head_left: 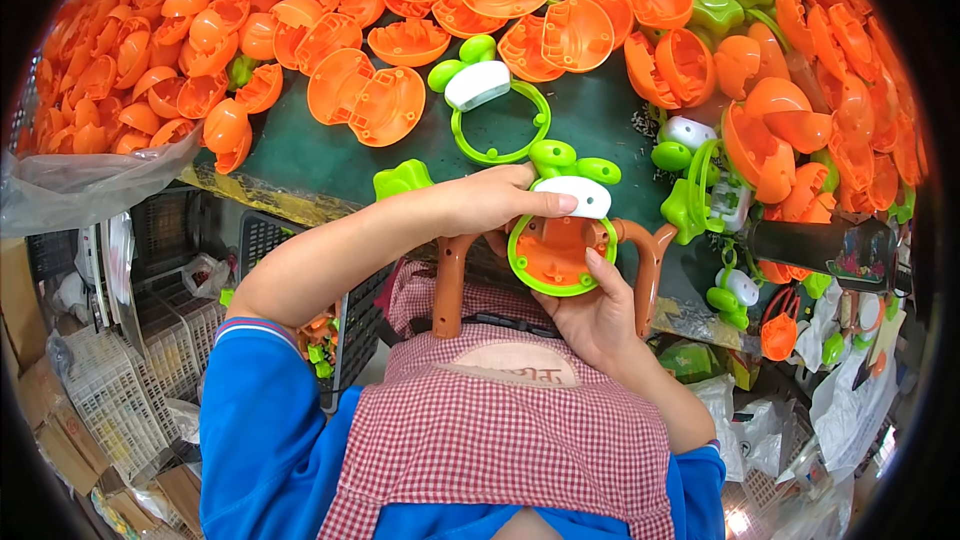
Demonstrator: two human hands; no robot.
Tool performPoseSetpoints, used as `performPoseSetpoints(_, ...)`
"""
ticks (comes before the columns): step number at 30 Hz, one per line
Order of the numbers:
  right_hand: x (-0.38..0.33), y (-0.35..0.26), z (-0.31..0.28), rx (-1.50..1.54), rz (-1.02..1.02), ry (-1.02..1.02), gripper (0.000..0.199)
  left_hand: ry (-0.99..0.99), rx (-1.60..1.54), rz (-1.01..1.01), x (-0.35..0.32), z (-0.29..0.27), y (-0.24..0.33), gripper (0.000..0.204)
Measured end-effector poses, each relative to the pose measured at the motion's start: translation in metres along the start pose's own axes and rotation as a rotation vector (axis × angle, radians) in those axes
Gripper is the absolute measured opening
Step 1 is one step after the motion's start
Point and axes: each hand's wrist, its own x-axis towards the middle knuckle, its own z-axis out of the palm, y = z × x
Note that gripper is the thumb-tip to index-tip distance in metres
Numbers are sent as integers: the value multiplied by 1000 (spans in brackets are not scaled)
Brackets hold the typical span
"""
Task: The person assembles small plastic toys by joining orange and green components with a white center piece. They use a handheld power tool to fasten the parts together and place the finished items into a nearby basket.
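Green ring [556,291]: held between both hands near the table's edge, with an orange shell [550,258] seated inside.
Left hand [485,202]: white cap [588,194] at the ring's top pinched, thumb across its front, fingers partly hidden.
Right hand [592,312]: lower right rim gripped, thumb in front, fingers curled beneath.
Brown tubes [449,288]: seen on both sides; any join is covered by hands and ring.
Ring's back: hidden.
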Motion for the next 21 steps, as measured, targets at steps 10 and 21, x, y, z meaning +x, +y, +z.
performPoseSetpoints(10,-25,-63,-7,-2378,-1262,181,38,-44,249,-12,2,-11,7,71)
performPoseSetpoints(21,-10,-54,-2,-2200,-1116,23,71,1,198,25,23,-12,-16,76)
